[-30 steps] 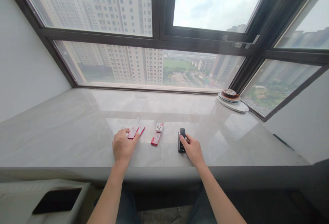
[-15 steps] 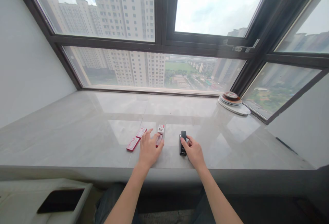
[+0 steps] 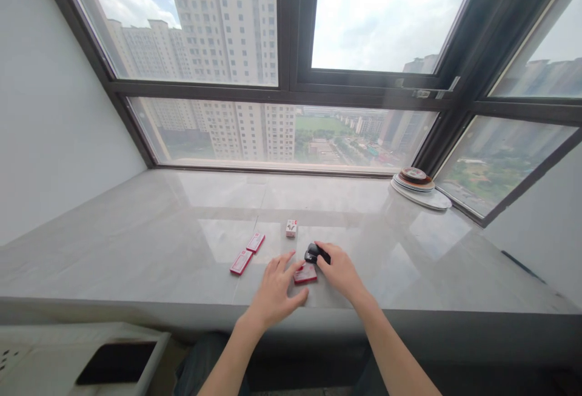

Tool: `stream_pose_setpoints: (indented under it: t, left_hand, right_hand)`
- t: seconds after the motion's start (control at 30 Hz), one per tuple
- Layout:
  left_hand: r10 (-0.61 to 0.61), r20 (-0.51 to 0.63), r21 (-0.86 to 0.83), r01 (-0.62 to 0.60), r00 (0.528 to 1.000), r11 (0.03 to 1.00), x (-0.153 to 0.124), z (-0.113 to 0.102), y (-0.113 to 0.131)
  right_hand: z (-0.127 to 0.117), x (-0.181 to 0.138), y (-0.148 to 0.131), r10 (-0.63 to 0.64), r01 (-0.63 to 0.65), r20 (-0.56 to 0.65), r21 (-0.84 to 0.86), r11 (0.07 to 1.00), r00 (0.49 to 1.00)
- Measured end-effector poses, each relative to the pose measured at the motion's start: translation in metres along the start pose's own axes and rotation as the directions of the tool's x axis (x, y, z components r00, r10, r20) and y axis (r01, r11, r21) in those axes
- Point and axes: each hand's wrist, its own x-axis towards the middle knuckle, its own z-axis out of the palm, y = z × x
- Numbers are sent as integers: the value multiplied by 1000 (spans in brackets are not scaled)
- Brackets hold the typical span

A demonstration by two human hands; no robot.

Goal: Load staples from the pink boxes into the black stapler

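Note:
My right hand (image 3: 341,270) is wrapped round a black stapler (image 3: 313,253), which is turned sideways with one end toward the left. Just below that end lies a flat red-and-white box (image 3: 305,273) on the sill. My left hand (image 3: 278,290) reaches around the box's left side; its fingers are apart, with fingertips at the box's upper left corner and the thumb below it. Farther back stands a small white box (image 3: 291,228) with a dark picture on it. Two more flat red-and-white boxes, one nearer (image 3: 240,262) and one farther (image 3: 255,242), lie end to end to the left.
The pale stone window sill (image 3: 136,250) runs below a dark-framed window. A stack of plates (image 3: 421,193) sits in the right back corner. At the lower left, below the sill, is a white surface (image 3: 50,347) with a dark rectangular panel.
The stapler has moved left in my right hand and turned sideways. One flat red box has shifted away from the small white box, toward me and to the right, and turned crosswise.

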Motion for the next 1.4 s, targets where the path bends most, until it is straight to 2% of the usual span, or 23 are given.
stream_pose_setpoints:
  t: [0.13,0.23,0.27,0.33,0.4,0.47,0.53,0.6,0.63,0.7,0.8,0.87,0.97,1.07,1.17,1.3,1.4]
  left_hand:
    - [7,43,-3,-7,999,1000,-3,-8,2]
    - [-27,49,8,26,998,1000,-5,-11,-2]
    - [-37,48,11,37,998,999,-5,-11,-4]
    - [-60,42,13,59,997,998,-6,-12,-9]
    - [-78,39,6,78,996,997,-7,-11,-13]
    - [-88,42,-16,88,995,996,-7,-10,-17]
    - [-95,47,-41,97,994,994,-7,-9,-19]
    - [-111,41,-53,113,993,992,-7,-7,-20]
    - [-119,33,-54,121,992,991,-6,-6,-20]
    - [-131,15,-55,132,991,990,-5,-3,-19]
    - [-146,-20,-61,144,989,988,-2,-2,-16]
    - [-157,-48,-68,154,986,986,-1,-2,-14]
    - [-163,-73,-83,157,984,984,-1,-3,-13]
    - [-160,-86,-96,152,983,984,-2,-3,-13]
    - [-169,-94,-109,159,981,981,-4,-2,-12]
    - [-182,-108,-122,168,977,978,-4,1,-13]
    - [-175,-106,-133,161,979,978,-3,2,-15]
  right_hand:
    - [37,6,-30,-41,41,36,6,999,999]
    - [58,12,-48,26,-26,-57,3,1000,998]
    - [62,15,-51,67,-64,-96,39,997,993]
    - [62,21,-52,161,-124,-157,223,967,974]
    - [54,23,-43,254,-125,-202,497,859,946]
    - [39,20,-23,358,-103,-212,720,687,909]
    - [21,9,5,487,-164,-146,827,538,861]
    - [4,-7,34,598,-307,-54,819,485,800]
    - [-4,-16,45,626,-373,-38,775,510,779]
    - [-14,-29,59,627,-485,10,644,591,779]
    - [-13,-38,52,563,-574,200,522,631,802]
    - [-7,-37,38,519,-581,281,532,616,807]
    - [1,-33,24,541,-561,229,578,592,809]
    - [-3,-33,28,606,-571,185,618,540,774]
    - [-12,-38,37,611,-622,256,590,515,749]
    - [-2,-42,30,512,-650,400,469,597,760]
    - [20,-38,17,438,-591,411,409,695,800]
